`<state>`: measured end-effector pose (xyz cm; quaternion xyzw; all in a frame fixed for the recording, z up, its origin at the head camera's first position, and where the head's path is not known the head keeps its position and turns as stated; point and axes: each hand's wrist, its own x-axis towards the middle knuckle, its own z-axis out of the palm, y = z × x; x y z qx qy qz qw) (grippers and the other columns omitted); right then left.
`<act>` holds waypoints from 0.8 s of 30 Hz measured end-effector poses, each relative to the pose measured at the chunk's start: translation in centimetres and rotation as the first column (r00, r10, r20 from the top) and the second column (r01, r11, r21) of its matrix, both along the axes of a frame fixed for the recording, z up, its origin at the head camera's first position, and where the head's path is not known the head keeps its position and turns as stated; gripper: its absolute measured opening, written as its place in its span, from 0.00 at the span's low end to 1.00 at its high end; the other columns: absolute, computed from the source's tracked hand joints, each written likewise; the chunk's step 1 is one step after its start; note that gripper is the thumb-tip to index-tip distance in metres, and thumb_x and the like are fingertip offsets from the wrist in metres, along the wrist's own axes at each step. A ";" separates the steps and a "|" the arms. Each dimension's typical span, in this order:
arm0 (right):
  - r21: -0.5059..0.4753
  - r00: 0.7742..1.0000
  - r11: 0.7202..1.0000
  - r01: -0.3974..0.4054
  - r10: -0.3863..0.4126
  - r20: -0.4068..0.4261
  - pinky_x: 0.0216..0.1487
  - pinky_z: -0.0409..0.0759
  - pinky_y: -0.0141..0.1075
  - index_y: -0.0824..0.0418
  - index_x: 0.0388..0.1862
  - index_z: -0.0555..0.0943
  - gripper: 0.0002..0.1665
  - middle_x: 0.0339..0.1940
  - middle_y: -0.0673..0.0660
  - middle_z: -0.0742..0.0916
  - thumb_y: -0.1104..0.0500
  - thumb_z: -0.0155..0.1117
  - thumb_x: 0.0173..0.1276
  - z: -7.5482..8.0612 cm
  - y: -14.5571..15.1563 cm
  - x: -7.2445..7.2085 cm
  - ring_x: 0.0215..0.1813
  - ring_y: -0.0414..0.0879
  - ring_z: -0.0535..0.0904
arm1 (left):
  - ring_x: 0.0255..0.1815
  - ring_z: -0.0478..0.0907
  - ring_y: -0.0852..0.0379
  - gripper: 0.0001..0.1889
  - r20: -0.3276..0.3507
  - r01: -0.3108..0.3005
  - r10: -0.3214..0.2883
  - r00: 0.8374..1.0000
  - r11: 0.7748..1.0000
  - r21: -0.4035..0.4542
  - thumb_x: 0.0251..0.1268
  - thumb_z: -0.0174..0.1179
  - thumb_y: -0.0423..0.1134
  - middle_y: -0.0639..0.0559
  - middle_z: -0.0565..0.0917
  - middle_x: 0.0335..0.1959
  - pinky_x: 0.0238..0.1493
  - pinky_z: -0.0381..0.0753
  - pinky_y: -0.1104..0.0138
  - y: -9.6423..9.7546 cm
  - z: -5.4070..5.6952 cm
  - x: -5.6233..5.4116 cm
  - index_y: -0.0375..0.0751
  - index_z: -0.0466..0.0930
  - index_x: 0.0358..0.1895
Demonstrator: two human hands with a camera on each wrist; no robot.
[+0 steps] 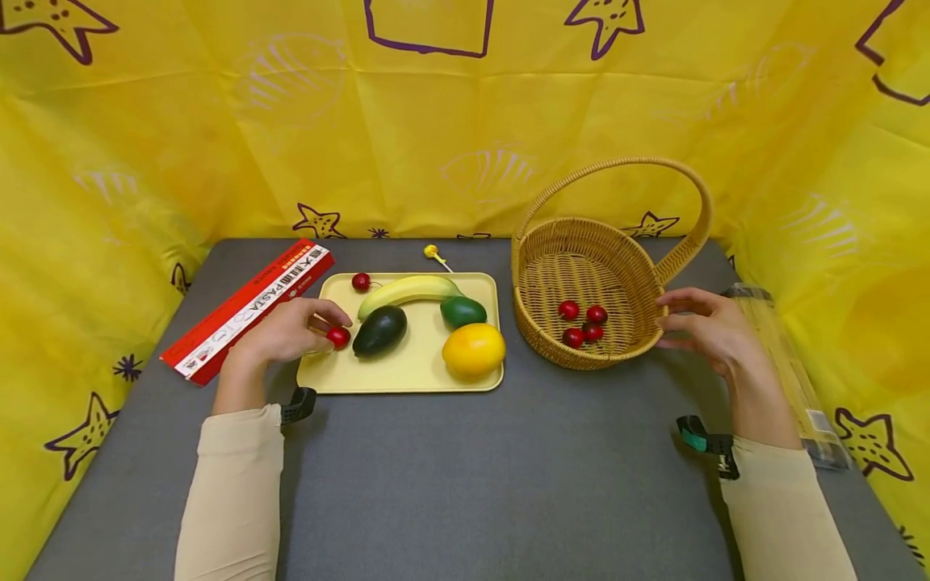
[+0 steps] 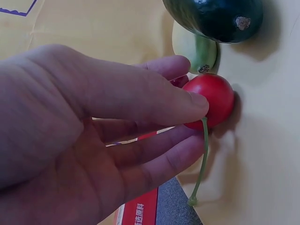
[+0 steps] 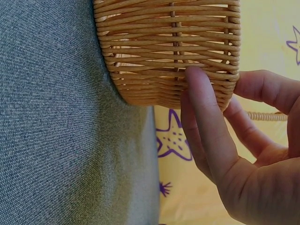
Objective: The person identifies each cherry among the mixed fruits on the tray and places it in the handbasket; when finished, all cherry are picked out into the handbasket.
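Wicker basket (image 1: 581, 278), right hand (image 1: 712, 327) at rim (image 3: 235, 51), slim gap to tray (image 1: 414, 375)

Head cam looks from up over the near side of the gray table (image 1: 465, 476), tipped forward and down toward its far edge, far enough back to fit the whole tray (image 1: 407, 390). Left wrist cam is super close on the left hand (image 2: 93, 108) and a red cherry (image 2: 218, 93) near the tray's left edge, while the right one's basically sideways, looking low across the table at the right hand (image 3: 258, 187) and basket (image 3: 168, 56); head cam catches both spots too.
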<state>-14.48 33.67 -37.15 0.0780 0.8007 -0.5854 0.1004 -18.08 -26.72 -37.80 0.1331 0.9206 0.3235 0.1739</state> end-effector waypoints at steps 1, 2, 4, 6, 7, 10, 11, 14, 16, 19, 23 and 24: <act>-0.002 1.000 1.000 0.002 -0.002 0.002 0.44 0.90 0.41 0.68 0.64 0.75 0.24 0.50 0.48 0.82 0.63 0.69 0.73 0.0 0.0 0.0 0.42 0.40 0.87 | 0.49 0.82 0.47 0.17 0.000 0.000 0.000 1.000 1.000 -0.002 0.63 0.68 0.30 0.45 0.88 0.51 0.49 0.80 0.61 0.0 0.0 0.0 0.42 0.86 0.55; -0.004 1.000 1.000 0.002 -0.002 0.003 0.44 0.90 0.40 0.68 0.63 0.76 0.23 0.50 0.47 0.83 0.64 0.69 0.73 -0.1 0.0 0.0 0.42 0.40 0.87 | 0.48 0.82 0.48 0.17 -0.001 0.000 0.000 1.000 1.000 -0.004 0.63 0.68 0.30 0.45 0.88 0.51 0.49 0.80 0.61 0.0 0.0 0.0 0.42 0.86 0.55; -0.014 1.000 1.000 0.004 -0.004 0.004 0.43 0.90 0.39 0.66 0.62 0.77 0.21 0.49 0.47 0.83 0.64 0.69 0.73 -0.1 0.1 -0.1 0.42 0.40 0.87 | 0.47 0.81 0.48 0.16 -0.001 -0.002 0.002 1.000 1.000 -0.009 0.63 0.69 0.30 0.46 0.88 0.50 0.48 0.79 0.60 0.0 0.0 0.0 0.43 0.87 0.54; -0.013 1.000 1.000 -0.001 0.001 0.000 0.43 0.90 0.39 0.64 0.61 0.78 0.20 0.49 0.46 0.83 0.65 0.69 0.73 -0.2 0.0 -0.2 0.42 0.39 0.87 | 0.46 0.81 0.49 0.15 -0.002 -0.008 0.008 1.000 1.000 -0.017 0.63 0.69 0.31 0.47 0.88 0.48 0.48 0.79 0.61 0.0 -0.1 0.0 0.44 0.87 0.53; -0.011 1.000 1.000 -0.003 0.003 -0.002 0.43 0.90 0.39 0.64 0.61 0.78 0.19 0.49 0.46 0.83 0.65 0.68 0.73 -0.2 0.0 -0.2 0.42 0.39 0.87 | 0.46 0.81 0.49 0.15 -0.002 -0.010 0.010 1.000 1.000 -0.020 0.63 0.70 0.32 0.48 0.88 0.48 0.48 0.79 0.61 0.0 -0.2 -0.1 0.45 0.88 0.53; 0.003 1.000 1.000 -0.006 0.006 -0.007 0.43 0.90 0.39 0.65 0.62 0.77 0.20 0.49 0.47 0.83 0.65 0.68 0.73 -0.2 0.0 -0.2 0.42 0.40 0.87 | 0.45 0.81 0.49 0.14 -0.004 -0.021 0.021 1.000 0.999 -0.031 0.63 0.70 0.33 0.49 0.89 0.47 0.47 0.78 0.62 0.0 -0.2 -0.1 0.46 0.88 0.52; 0.005 1.000 1.000 -0.005 0.005 -0.008 0.43 0.90 0.40 0.66 0.62 0.77 0.21 0.49 0.48 0.83 0.65 0.68 0.73 -0.2 0.0 -0.2 0.42 0.40 0.87 | 0.45 0.81 0.49 0.14 -0.002 -0.026 0.026 1.000 0.999 -0.030 0.63 0.70 0.34 0.49 0.89 0.47 0.47 0.79 0.62 0.0 -0.2 -0.1 0.46 0.88 0.52; 0.012 1.000 1.000 -0.001 0.001 -0.010 0.43 0.90 0.40 0.70 0.64 0.74 0.24 0.49 0.48 0.83 0.64 0.68 0.73 -0.1 -0.1 -0.2 0.42 0.40 0.87 | 0.45 0.82 0.49 0.14 -0.003 -0.038 0.038 0.999 0.999 -0.024 0.64 0.70 0.34 0.48 0.89 0.48 0.47 0.79 0.61 0.0 -0.2 -0.1 0.46 0.88 0.52; 0.013 1.000 1.000 0.000 0.000 -0.011 0.43 0.90 0.40 0.70 0.64 0.74 0.24 0.49 0.49 0.83 0.64 0.68 0.74 -0.1 -0.1 -0.2 0.42 0.40 0.87 | 0.45 0.82 0.49 0.14 -0.009 -0.043 0.043 0.999 0.999 -0.016 0.63 0.71 0.34 0.48 0.89 0.48 0.47 0.79 0.61 -0.1 -0.2 -0.1 0.46 0.88 0.52; 0.014 1.000 1.000 -0.004 0.004 -0.014 0.43 0.90 0.40 0.69 0.63 0.75 0.22 0.49 0.48 0.83 0.65 0.68 0.73 -0.1 -0.1 -0.2 0.42 0.40 0.87 | 0.44 0.83 0.50 0.14 -0.030 -0.051 0.051 0.998 0.999 -0.011 0.62 0.72 0.34 0.48 0.90 0.47 0.47 0.78 0.61 -0.2 -0.2 -0.1 0.46 0.89 0.51; -0.003 1.000 1.000 -0.002 0.002 -0.011 0.42 0.90 0.39 0.63 0.59 0.79 0.17 0.47 0.46 0.84 0.66 0.67 0.73 -0.1 -0.1 -0.2 0.42 0.40 0.87 | 0.42 0.83 0.51 0.14 -0.055 -0.059 0.059 0.997 0.998 -0.003 0.62 0.72 0.33 0.48 0.90 0.45 0.46 0.79 0.63 -0.4 -0.1 -0.1 0.47 0.90 0.51; -0.008 1.000 1.000 0.001 -0.001 -0.010 0.42 0.90 0.39 0.62 0.58 0.80 0.17 0.47 0.46 0.84 0.66 0.67 0.73 -0.1 -0.1 -0.2 0.42 0.41 0.87 | 0.42 0.83 0.51 0.14 -0.055 -0.062 0.062 0.997 0.998 0.004 0.62 0.71 0.32 0.48 0.90 0.45 0.46 0.79 0.64 -0.4 -0.1 -0.1 0.47 0.90 0.51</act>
